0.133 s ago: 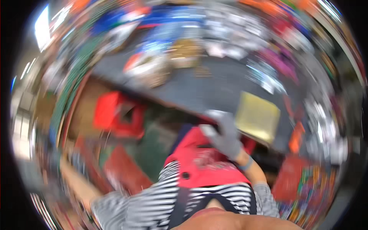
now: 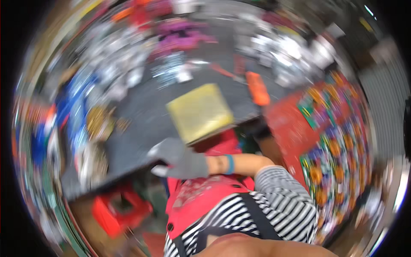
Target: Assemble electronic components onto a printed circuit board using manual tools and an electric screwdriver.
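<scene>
My right hand (image 2: 179,159), in a grey glove with pale fingertips, is over my lap at the near edge of the dark table (image 2: 141,124). Its fingers point left and stand apart, with nothing visible between them, though motion smears them. A blue band (image 2: 230,164) circles that wrist. Just beyond the hand lies a flat, yellowish square pad (image 2: 200,112), which the glove does not appear to hold. To the pad's right lies a blurred orange object (image 2: 257,88), long and narrow, beside a thin red-handled tool (image 2: 224,71). My left hand is out of view.
On the right, a red surface (image 2: 289,128) bears rows of green boards with orange round parts (image 2: 338,150). Whitish pieces (image 2: 109,60) and purple items (image 2: 180,35) lie farther back. A brown round object (image 2: 99,123) is at left. Below the table edge is a red plastic stool-like object (image 2: 117,210).
The view has swung to the right, bringing the boards closer to the middle. My right hand now points left across my lap, and my left arm has gone out of view.
</scene>
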A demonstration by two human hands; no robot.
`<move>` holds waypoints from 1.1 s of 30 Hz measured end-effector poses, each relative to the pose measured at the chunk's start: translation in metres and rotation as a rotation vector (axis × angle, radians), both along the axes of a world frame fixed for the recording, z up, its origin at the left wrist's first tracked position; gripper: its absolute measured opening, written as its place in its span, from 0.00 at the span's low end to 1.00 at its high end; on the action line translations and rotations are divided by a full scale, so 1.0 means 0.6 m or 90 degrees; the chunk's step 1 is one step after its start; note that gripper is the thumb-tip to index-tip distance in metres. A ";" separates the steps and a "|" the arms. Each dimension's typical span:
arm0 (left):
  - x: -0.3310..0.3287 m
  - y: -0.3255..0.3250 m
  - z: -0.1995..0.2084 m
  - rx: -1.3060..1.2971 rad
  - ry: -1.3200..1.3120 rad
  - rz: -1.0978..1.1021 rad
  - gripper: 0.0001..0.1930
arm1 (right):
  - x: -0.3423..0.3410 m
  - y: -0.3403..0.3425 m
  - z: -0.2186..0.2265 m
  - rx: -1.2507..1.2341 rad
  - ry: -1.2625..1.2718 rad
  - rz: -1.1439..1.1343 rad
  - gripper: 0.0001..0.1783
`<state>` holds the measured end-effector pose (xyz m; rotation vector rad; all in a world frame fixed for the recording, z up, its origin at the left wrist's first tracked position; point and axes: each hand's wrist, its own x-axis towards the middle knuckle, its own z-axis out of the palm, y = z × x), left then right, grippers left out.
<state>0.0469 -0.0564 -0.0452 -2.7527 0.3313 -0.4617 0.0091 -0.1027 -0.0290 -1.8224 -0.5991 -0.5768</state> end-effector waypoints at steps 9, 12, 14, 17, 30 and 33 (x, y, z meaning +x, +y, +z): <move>0.020 0.301 0.080 -0.065 -0.137 -0.555 0.10 | -0.034 -0.190 0.030 -0.232 -0.118 -0.515 0.23; 0.068 0.285 0.136 -0.088 -0.188 -0.661 0.10 | -0.083 -0.345 0.079 -0.232 0.154 -0.742 0.16; 0.046 0.197 0.103 -0.101 -0.111 -0.720 0.12 | -0.122 -0.458 0.079 -0.397 0.132 -1.125 0.14; 0.036 0.084 0.060 -0.208 -0.015 -0.823 0.11 | -0.220 -0.596 0.113 -0.391 0.493 -1.276 0.16; 0.065 0.024 -0.025 -0.406 0.086 -0.804 0.09 | -0.183 -0.683 0.088 -0.498 0.688 -0.884 0.16; 0.053 -0.018 -0.003 -0.425 0.166 -0.829 0.09 | -0.188 -0.628 0.130 -0.520 0.724 -0.734 0.21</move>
